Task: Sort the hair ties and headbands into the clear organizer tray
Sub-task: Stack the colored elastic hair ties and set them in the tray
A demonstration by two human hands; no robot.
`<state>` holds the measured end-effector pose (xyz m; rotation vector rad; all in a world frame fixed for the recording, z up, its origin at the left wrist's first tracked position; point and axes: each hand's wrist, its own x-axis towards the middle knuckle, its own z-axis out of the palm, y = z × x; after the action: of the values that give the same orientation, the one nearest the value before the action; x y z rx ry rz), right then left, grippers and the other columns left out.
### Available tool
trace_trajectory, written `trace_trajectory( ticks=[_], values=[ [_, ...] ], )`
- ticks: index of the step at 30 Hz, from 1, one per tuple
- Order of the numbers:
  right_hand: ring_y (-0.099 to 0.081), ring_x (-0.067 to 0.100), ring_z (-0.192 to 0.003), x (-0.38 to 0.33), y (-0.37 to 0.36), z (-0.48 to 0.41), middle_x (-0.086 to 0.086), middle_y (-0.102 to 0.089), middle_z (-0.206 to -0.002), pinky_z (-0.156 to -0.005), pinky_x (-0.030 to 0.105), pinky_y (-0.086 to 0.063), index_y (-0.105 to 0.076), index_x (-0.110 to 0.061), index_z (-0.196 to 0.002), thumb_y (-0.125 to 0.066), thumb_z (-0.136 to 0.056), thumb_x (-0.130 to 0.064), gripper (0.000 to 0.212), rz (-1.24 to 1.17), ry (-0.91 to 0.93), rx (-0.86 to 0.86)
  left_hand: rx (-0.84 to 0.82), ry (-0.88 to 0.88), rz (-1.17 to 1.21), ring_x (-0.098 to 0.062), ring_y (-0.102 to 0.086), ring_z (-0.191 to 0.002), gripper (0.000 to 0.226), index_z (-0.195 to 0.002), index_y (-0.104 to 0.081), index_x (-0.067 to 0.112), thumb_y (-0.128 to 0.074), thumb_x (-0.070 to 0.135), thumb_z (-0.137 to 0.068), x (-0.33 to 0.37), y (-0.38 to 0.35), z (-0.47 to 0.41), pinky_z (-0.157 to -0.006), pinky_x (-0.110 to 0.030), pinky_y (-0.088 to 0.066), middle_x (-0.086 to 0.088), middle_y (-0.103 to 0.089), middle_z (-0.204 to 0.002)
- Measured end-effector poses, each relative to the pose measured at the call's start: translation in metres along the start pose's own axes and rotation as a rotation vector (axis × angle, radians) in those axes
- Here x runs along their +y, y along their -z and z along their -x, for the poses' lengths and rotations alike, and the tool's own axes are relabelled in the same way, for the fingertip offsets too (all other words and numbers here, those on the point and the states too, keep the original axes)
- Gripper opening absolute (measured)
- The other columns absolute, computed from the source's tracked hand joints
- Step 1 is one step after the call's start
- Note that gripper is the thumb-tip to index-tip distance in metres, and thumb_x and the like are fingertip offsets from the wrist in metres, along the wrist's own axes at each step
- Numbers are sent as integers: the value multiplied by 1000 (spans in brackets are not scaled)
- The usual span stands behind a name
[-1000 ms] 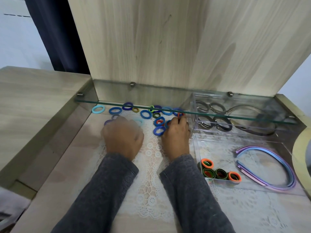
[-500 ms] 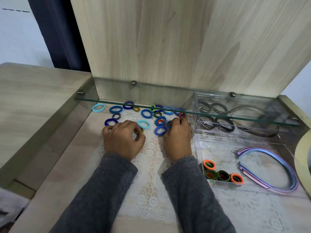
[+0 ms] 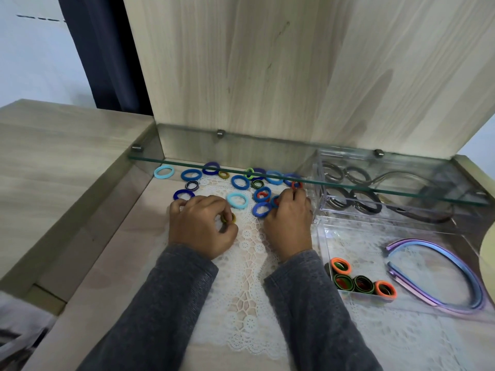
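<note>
**A:** Head view: tray (image 3: 356, 236) at right, a headband (image 3: 452, 259) and a few ties inside. Most ties (image 3: 240, 182) lie loose on the mat (image 3: 249, 277) under the shelf (image 3: 267, 159). How will they handle?

**B:** Light, soft and stretchy, I'd judge; pinch one by its rim. Left hand (image 3: 201, 226) pinches an olive tie (image 3: 229, 218). Right hand (image 3: 289, 220) curls over blue ones, grip unclear.

**A:** Changed?

**B:** A second ago the left covered the pale tie (image 3: 237, 200); it has drawn back.

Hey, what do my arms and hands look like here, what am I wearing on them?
Both arms are in long dark grey sleeves of a finely textured knit. The left sleeve and right sleeve end at the wrists. The left hand and right hand are bare, with no gloves, and no rings, watch or bracelet show.
</note>
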<state>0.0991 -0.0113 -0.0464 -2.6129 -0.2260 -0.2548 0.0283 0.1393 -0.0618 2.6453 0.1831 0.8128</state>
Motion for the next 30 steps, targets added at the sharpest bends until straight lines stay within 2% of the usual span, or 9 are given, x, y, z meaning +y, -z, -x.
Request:
trace_trajectory(
  ticks=[6, 11, 16, 21, 24, 27, 30],
  values=[
    [-38, 33, -118, 1, -2, 1, 18, -40, -130, -101, 41, -32, -51, -4, -121, -50, -87, -13, 35, -1, 3, 6, 54, 13, -44, -14, -58, -89, 13, -80, -62, 28, -58, 38, -71, -5, -2, -3, -86, -37, -31, 12, -63, -93],
    [-40, 30, -116, 2, -1, 1, 15, -43, -127, -100, 39, -33, -51, -5, -120, -49, -88, -15, 34, -12, 42, 24, 138, 235, -182, -23, -57, -91, 15, -93, -64, 23, -64, 22, -78, -28, 2, -10, -82, -41, -38, 0, -62, -99],
    [-43, 28, -112, 2, -3, 1, 13, -48, -125, -96, 37, -35, -52, -6, -117, -49, -86, -11, 31, 2, 87, 56, 100, 368, -116, -28, -56, -101, 21, -99, -64, 22, -62, 15, -80, -42, 9, -14, -88, -44, -38, -4, -62, -109],
    [-45, 29, -110, 3, -5, 0, 14, -49, -120, -94, 37, -36, -53, -5, -110, -50, -85, -9, 26, -31, 80, 64, 57, 347, -148, -27, -54, -112, 38, -117, -62, 18, -54, 9, -81, -45, 8, -15, -93, -46, -36, -4, -61, -122],
    [-45, 30, -109, 3, -6, 0, 14, -49, -118, -93, 38, -37, -53, -7, -109, -52, -85, -11, 24, -53, 70, 60, 37, 299, -200, -26, -51, -120, 42, -126, -60, 18, -48, 18, -86, -44, 3, -15, -96, -46, -33, -4, -58, -132],
    [-46, 31, -106, 3, -6, 1, 15, -50, -114, -92, 39, -38, -55, -7, -106, -54, -84, -9, 23, -94, 60, 83, 27, 304, -203, -27, -51, -120, 40, -128, -60, 17, -47, 24, -90, -42, 1, -15, -97, -45, -33, -5, -59, -132],
    [-47, 29, -101, 2, -5, 1, 14, -50, -110, -89, 40, -42, -56, -7, -101, -55, -82, -8, 19, -163, 47, 111, 60, 309, -187, -25, -56, -109, 30, -118, -64, 18, -54, 24, -90, -44, 2, -15, -92, -44, -37, -3, -65, -120]
  ],
)
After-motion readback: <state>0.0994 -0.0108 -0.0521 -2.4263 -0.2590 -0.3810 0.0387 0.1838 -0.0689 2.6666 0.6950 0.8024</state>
